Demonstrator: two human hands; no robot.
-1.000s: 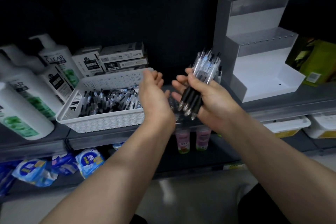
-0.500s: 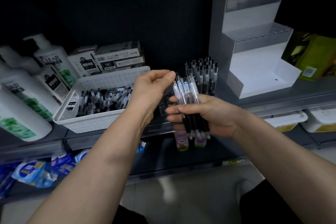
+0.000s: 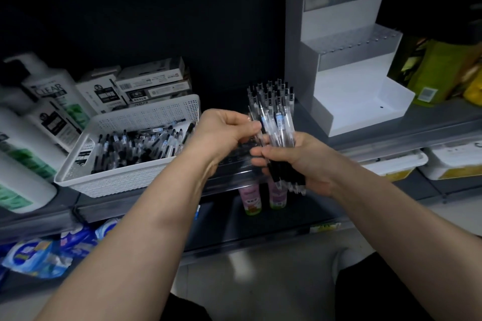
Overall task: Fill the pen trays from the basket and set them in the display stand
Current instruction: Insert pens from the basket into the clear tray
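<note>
Left hand [image 3: 221,130] has closed in, pinching one pen [image 3: 260,125] off the pen bundle [image 3: 280,128] gripped upright in right hand [image 3: 300,161]. Pen tray [image 3: 236,157] just behind hands: partly filled. Basket [image 3: 125,182] left of left hand holds plenty more. Display stand [image 3: 347,112], beyond right hand, has no tray yet.

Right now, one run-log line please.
right hand: grips pen bundle | left hand: pinches bundle's upper end | basket: pens inside | display stand: no tray in it
</note>
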